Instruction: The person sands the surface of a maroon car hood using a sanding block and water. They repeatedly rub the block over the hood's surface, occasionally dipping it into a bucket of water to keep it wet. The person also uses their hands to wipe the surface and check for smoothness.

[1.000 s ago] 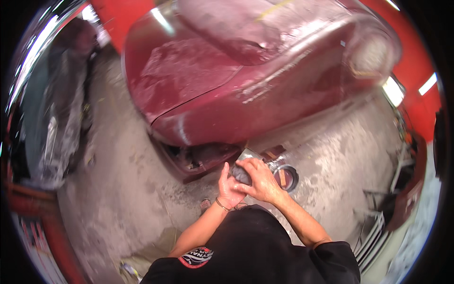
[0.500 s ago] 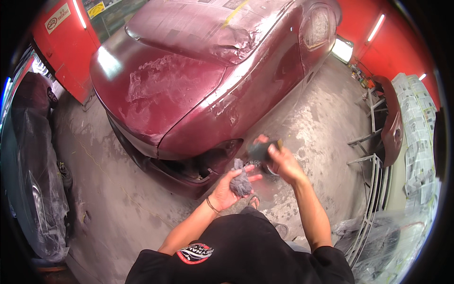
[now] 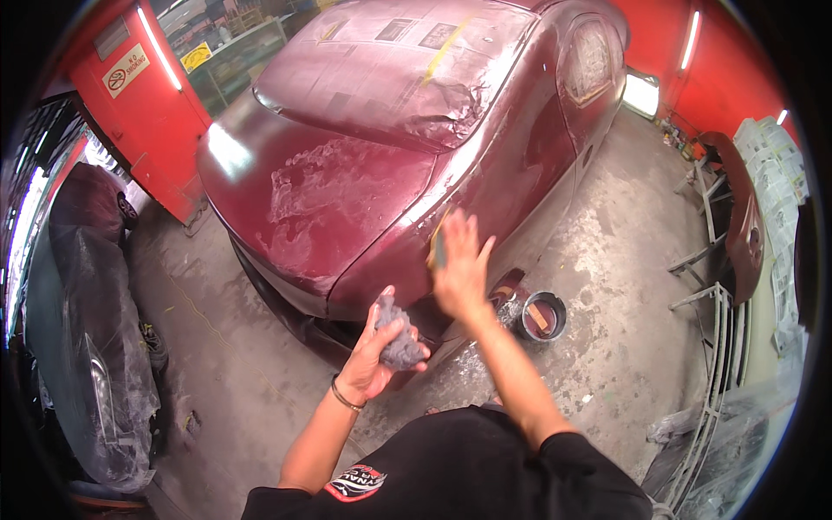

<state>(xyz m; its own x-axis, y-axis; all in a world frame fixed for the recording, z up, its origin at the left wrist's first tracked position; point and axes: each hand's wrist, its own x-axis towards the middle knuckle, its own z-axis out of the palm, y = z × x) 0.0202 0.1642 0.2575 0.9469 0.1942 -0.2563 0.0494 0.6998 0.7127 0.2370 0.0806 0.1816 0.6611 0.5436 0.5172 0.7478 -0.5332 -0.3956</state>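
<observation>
My left hand (image 3: 368,360) is closed round a crumpled grey rag (image 3: 401,340), held up just in front of the car's near corner. My right hand (image 3: 462,276) lies over a thin dark sanding pad (image 3: 439,248) with a yellowish edge, its fingers stretched out. The pad is against the side panel of a dark red car (image 3: 381,269); most of it is hidden under the hand. Whitish wet-looking smears (image 3: 321,186) mark the car's near lid. On the floor, right of my right forearm, stands a dark bucket (image 3: 563,322) with a brownish block (image 3: 539,317) in it.
Masking paper (image 3: 373,65) covers the car's glass. To the left stands a plastic-draped car (image 3: 95,329). A metal rack (image 3: 712,381), a loose reddish bumper (image 3: 744,234) and papered panels (image 3: 774,191) line the right. A red door (image 3: 143,104) is at the far left.
My right hand has moved left and up from over the floor onto the car's side with the pad. My left hand has shifted left with the rag. The bucket has come into fuller view.
</observation>
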